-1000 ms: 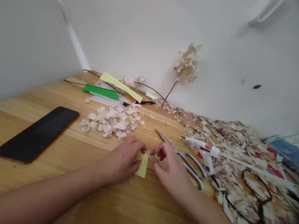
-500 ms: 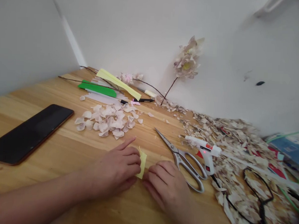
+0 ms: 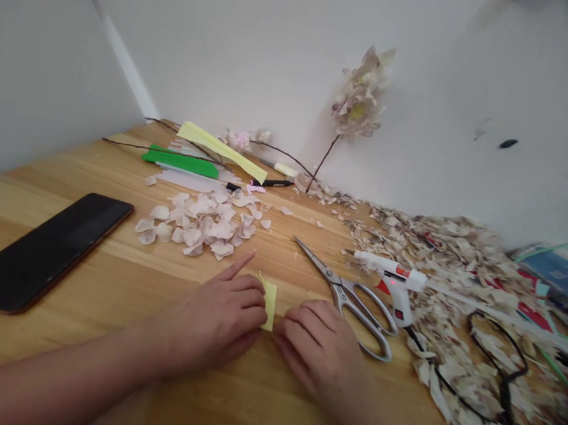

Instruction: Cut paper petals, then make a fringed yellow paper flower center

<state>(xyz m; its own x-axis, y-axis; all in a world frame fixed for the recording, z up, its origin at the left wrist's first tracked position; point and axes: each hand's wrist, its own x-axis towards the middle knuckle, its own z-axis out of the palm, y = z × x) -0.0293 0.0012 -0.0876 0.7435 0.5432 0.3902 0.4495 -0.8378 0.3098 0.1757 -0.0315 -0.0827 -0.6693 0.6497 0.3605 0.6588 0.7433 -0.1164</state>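
Note:
A small piece of yellow crepe paper [image 3: 269,305] stands out from the curled fingers of my left hand [image 3: 224,314], which is closed on it with the little finger stretched out. A thin strand rises at the paper's top edge. Just right of the paper, my right hand [image 3: 322,348] has its fingers bent and pressed together near the table. Its fingertips are hidden, so I cannot tell what lies in them. Silver scissors [image 3: 350,301] lie beside my right hand, tips pointing away to the left.
A white glue gun [image 3: 397,282] with a red light lies by heaped dried petals [image 3: 453,259]. A pile of pale petals [image 3: 202,221] sits beyond my left hand. At left is a phone [image 3: 58,248]. Green crepe paper [image 3: 182,161], a yellow strip [image 3: 220,151] and a petal flower [image 3: 359,105] are behind.
The camera view has shifted slightly, so the background items sit a little differently in the picture. Both hands stay close together at the yellow paper, with hardly any change in their grip.

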